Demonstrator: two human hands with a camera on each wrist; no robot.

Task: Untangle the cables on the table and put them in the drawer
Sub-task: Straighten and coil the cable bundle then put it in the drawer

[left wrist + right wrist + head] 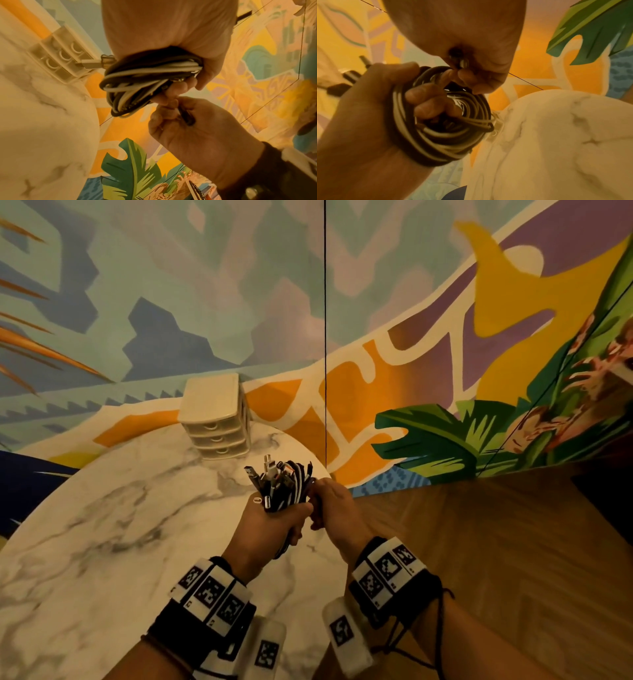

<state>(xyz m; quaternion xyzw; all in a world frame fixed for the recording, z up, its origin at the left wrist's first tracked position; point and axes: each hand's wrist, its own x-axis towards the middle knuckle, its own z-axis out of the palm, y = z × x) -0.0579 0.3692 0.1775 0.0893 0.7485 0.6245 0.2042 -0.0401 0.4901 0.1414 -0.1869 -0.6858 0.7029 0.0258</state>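
My left hand (274, 522) grips a coiled bundle of black and white cables (286, 484) above the marble table (120, 525), plug ends sticking up. In the left wrist view the cable bundle (145, 79) loops out of the left hand (171, 40). My right hand (329, 505) touches the bundle's right side and pinches a dark cable end (187, 117) with curled fingers (164, 112). In the right wrist view the cable bundle (440, 128) wraps round the left hand's fingers (426, 100). The small cream drawer unit (215, 419) stands at the table's far edge, its three drawers closed.
A painted mural wall (411, 337) rises right behind the table and the drawer unit. Wooden floor (496, 559) lies to the right of the round table's edge. Tagged wristbands (212, 594) sit on both wrists.
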